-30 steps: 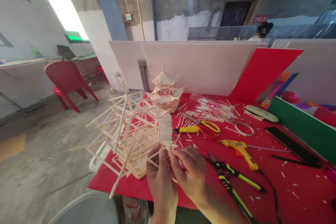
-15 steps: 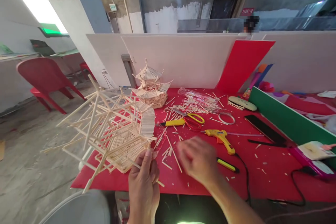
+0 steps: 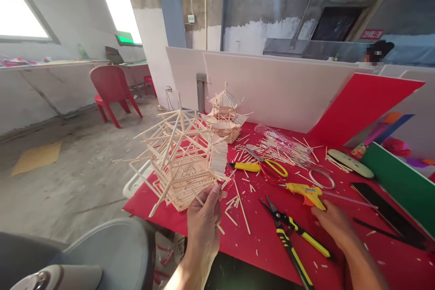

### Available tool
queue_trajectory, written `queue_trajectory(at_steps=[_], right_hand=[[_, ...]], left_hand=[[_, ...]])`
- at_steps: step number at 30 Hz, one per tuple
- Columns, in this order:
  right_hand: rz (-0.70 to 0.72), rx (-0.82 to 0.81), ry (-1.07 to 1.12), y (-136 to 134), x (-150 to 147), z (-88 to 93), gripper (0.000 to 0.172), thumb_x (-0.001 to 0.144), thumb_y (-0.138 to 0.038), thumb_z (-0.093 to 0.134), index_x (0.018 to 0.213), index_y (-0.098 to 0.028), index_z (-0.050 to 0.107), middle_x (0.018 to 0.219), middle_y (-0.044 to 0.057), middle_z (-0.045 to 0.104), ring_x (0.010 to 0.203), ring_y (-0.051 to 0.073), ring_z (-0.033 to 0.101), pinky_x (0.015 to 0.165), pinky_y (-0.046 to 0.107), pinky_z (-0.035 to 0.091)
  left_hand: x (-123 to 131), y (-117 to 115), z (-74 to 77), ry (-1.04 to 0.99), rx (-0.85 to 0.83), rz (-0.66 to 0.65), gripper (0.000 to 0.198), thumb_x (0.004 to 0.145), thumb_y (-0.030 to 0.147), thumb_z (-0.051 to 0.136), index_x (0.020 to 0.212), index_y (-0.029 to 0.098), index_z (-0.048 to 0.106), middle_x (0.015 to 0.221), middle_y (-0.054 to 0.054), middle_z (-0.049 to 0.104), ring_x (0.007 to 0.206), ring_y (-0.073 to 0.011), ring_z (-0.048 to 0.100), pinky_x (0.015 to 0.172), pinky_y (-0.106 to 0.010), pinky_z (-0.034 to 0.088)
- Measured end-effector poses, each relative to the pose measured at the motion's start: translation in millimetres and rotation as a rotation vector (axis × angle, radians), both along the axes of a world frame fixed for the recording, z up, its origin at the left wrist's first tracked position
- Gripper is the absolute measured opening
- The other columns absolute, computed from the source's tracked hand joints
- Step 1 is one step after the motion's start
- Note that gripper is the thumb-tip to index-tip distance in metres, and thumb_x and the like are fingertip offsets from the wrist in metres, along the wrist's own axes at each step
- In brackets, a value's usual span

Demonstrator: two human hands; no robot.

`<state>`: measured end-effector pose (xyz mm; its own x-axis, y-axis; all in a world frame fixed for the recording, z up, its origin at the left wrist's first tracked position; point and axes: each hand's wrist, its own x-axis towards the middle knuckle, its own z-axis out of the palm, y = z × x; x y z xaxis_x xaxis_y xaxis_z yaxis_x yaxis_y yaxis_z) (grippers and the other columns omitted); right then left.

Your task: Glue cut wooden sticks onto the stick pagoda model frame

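Observation:
My left hand is closed on a thin wooden stick near the lower right corner of a stick-built frame. That frame has an open lattice roof, with one panel of close-laid sticks. At the handle of the yellow glue gun is my right hand, its fingers wrapped round the grip end. Pliers with black and yellow handles lie open between my hands. Behind the frame stands a finished-looking stick pagoda. Loose sticks lie right of my left hand.
Scissors, a yellow-handled knife, a tape ring and a stick pile lie on the red table. A dark phone-like slab is at the right. A grey stool stands at lower left.
The view has turned left. My right hand has moved right to the glue gun and taken hold of it. The black and yellow pliers now show fully. My left hand still pinches the stick.

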<state>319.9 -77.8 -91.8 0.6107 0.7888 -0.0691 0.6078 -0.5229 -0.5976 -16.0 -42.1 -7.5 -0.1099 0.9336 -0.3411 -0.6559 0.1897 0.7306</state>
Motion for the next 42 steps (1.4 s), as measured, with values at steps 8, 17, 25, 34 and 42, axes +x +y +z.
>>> queue_trajectory(at_steps=[8,17,25,34,42], right_hand=[[0.199,0.522,0.173,-10.7,-93.3,102.0,0.047,0.084,-0.056,0.056,0.116,-0.022,0.060,0.081,0.003,0.068,0.073,0.022,0.066,0.060,0.029,0.055],[0.659,0.664,-0.984,21.7,-166.2,170.7,0.035,0.095,-0.050,0.055,0.108,-0.019,0.065,0.098,0.008,0.074,0.070,0.019,0.067,0.059,0.028,0.043],[0.800,0.604,-1.063,24.0,-177.5,177.1,0.037,0.096,-0.049,0.053,0.111,-0.018,0.064,0.098,0.007,0.073,0.067,0.016,0.066,0.055,0.026,0.040],[0.812,0.579,-1.129,28.3,-188.0,181.5,0.034,0.098,-0.045,0.050,0.104,-0.017,0.069,0.086,0.006,0.072,0.064,0.015,0.063,0.055,0.027,0.038],[0.842,0.590,-1.137,30.1,-189.4,182.2,0.033,0.098,-0.044,0.050,0.106,-0.017,0.067,0.089,0.006,0.071,0.064,0.015,0.063,0.054,0.027,0.038]], left_hand=[[0.0,2.9,-5.4,-0.025,-0.021,-0.019,0.043,0.055,0.041,0.091,0.078,0.012,0.070,0.059,-0.002,0.067,0.037,0.0006,0.028,0.037,-0.016,0.016],[-1.9,2.1,-13.3,-0.082,-0.014,-0.017,0.043,0.056,0.045,0.089,0.076,0.012,0.069,0.051,0.003,0.059,0.039,-0.0007,0.025,0.039,-0.017,0.016],[0.7,2.2,-17.2,-0.065,0.016,-0.020,0.045,0.058,0.051,0.087,0.077,0.013,0.073,0.053,0.001,0.060,0.042,-0.0056,0.039,0.039,-0.019,0.023],[-1.1,2.9,-17.4,-0.062,0.021,-0.007,0.042,0.058,0.049,0.087,0.076,0.013,0.074,0.052,0.001,0.059,0.042,-0.0063,0.040,0.040,-0.020,0.024],[-2.4,2.9,-17.1,-0.032,0.028,0.001,0.042,0.059,0.050,0.086,0.074,0.012,0.074,0.057,-0.003,0.065,0.045,-0.0081,0.044,0.041,-0.021,0.027]])
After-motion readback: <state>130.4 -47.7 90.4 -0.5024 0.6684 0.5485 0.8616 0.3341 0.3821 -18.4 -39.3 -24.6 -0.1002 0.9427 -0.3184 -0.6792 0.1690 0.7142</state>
